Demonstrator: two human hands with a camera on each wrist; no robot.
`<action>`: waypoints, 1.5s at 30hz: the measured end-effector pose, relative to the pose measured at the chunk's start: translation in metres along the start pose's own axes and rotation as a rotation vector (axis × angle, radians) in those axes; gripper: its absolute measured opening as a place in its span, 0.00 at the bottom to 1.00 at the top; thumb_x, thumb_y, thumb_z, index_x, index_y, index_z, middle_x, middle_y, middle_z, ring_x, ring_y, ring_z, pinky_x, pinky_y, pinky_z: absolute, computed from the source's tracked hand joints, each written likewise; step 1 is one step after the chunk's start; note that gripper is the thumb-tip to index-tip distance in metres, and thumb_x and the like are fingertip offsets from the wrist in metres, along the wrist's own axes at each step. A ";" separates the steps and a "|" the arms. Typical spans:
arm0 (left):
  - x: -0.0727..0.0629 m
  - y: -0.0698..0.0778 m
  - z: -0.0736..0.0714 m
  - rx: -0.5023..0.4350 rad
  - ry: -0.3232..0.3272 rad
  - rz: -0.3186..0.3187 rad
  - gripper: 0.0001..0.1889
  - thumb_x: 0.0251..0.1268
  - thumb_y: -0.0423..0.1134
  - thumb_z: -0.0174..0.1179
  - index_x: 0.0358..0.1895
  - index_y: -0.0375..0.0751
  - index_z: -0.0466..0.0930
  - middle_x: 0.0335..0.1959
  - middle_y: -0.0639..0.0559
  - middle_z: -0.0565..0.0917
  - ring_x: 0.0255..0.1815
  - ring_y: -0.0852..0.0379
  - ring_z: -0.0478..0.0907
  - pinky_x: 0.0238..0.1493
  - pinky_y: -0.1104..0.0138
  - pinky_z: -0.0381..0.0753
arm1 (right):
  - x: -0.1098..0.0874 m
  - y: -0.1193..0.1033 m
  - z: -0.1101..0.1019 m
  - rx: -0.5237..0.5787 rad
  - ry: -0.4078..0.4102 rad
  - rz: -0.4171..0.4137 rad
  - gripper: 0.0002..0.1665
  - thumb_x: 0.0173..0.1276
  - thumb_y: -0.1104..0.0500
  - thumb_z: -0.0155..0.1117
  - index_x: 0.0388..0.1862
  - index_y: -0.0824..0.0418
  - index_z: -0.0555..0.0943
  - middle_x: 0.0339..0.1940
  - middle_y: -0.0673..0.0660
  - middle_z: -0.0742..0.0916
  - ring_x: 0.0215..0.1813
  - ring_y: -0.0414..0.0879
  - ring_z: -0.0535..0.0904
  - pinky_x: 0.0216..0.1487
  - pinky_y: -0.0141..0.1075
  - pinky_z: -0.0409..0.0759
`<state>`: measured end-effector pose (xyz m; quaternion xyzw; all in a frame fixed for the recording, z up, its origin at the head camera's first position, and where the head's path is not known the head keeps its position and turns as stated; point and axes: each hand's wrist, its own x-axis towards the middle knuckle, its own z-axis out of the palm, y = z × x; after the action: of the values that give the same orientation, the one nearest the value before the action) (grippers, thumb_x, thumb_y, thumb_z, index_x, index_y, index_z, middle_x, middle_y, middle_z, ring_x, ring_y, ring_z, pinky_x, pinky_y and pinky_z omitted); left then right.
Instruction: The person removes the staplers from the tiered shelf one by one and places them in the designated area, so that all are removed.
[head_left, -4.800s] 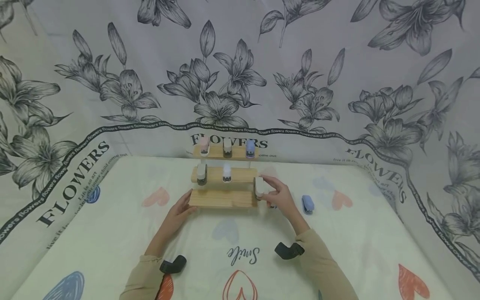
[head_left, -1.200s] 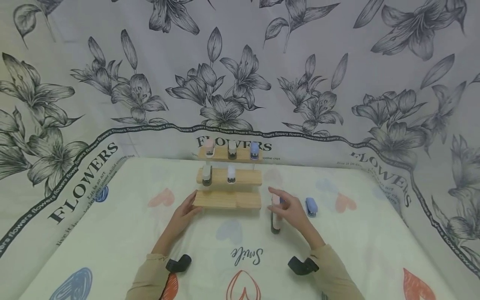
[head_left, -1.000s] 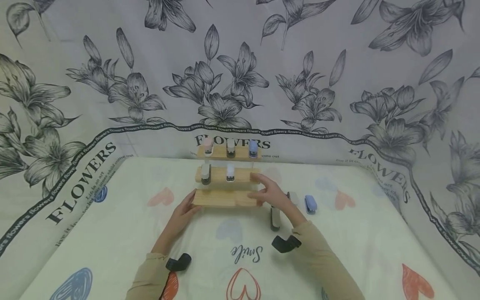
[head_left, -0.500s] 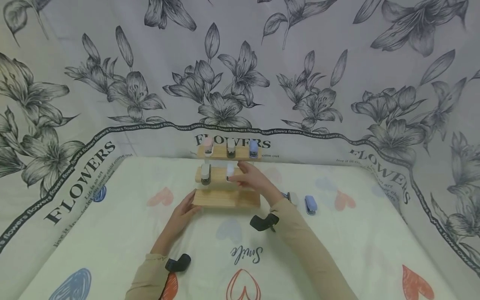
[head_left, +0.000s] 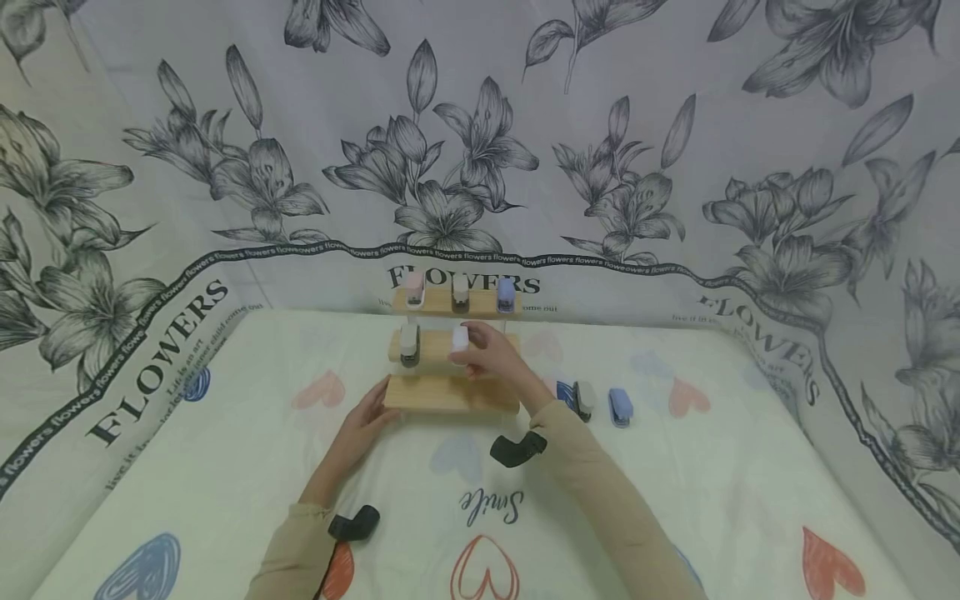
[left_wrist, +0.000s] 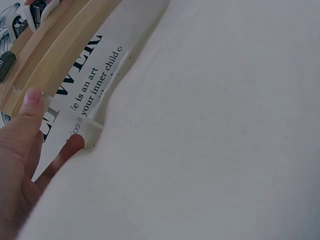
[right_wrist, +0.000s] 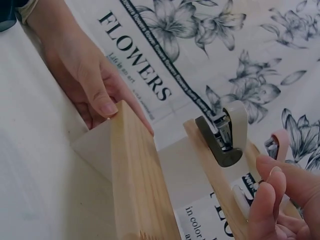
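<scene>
A three-tier wooden display stand (head_left: 450,395) stands on the tablecloth in the head view. My left hand (head_left: 363,429) holds the left end of its lowest board, thumb on the board's corner in the right wrist view. With thumb and fingers, my right hand (head_left: 492,354) pinches a small white stapler (head_left: 460,337) at the middle board; the fingers partly cover it in the right wrist view. To its left on that board sits a grey stapler (head_left: 409,343). Pink (head_left: 414,288), beige (head_left: 461,295) and blue (head_left: 506,295) staplers line the top board.
On the cloth right of the stand lie a grey stapler (head_left: 583,400) and a blue stapler (head_left: 620,407). My right sleeve (head_left: 592,483) crosses the cloth in front of them. A flower-printed curtain (head_left: 630,208) hangs behind the stand.
My right hand left a pale stapler on the cloth, then moved left and up to the middle board and took hold of the white stapler. My left hand stays at the stand.
</scene>
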<state>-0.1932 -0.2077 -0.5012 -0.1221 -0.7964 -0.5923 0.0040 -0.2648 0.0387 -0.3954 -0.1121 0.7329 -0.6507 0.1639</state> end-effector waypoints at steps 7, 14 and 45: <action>-0.001 0.000 0.001 0.009 0.005 -0.013 0.36 0.62 0.49 0.54 0.70 0.44 0.49 0.68 0.46 0.55 0.61 0.42 0.61 0.61 0.51 0.56 | -0.005 0.009 -0.003 0.066 0.030 -0.013 0.39 0.54 0.65 0.67 0.64 0.60 0.64 0.62 0.61 0.69 0.19 0.41 0.73 0.23 0.30 0.77; -0.001 0.000 0.001 0.005 0.002 -0.011 0.36 0.61 0.49 0.55 0.70 0.46 0.50 0.67 0.47 0.57 0.57 0.43 0.67 0.59 0.49 0.59 | -0.026 0.010 -0.010 0.019 0.061 -0.073 0.38 0.50 0.64 0.70 0.62 0.60 0.67 0.62 0.61 0.70 0.21 0.43 0.74 0.20 0.30 0.75; -0.002 0.003 -0.001 -0.006 -0.002 0.017 0.34 0.63 0.43 0.54 0.69 0.42 0.50 0.67 0.41 0.55 0.59 0.38 0.63 0.60 0.49 0.57 | -0.145 0.069 -0.096 -0.104 0.146 0.026 0.42 0.49 0.59 0.71 0.63 0.59 0.64 0.66 0.65 0.63 0.15 0.44 0.69 0.16 0.36 0.73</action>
<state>-0.1913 -0.2085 -0.4979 -0.1296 -0.7937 -0.5944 0.0078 -0.1651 0.1905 -0.4404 -0.0632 0.7772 -0.6159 0.1124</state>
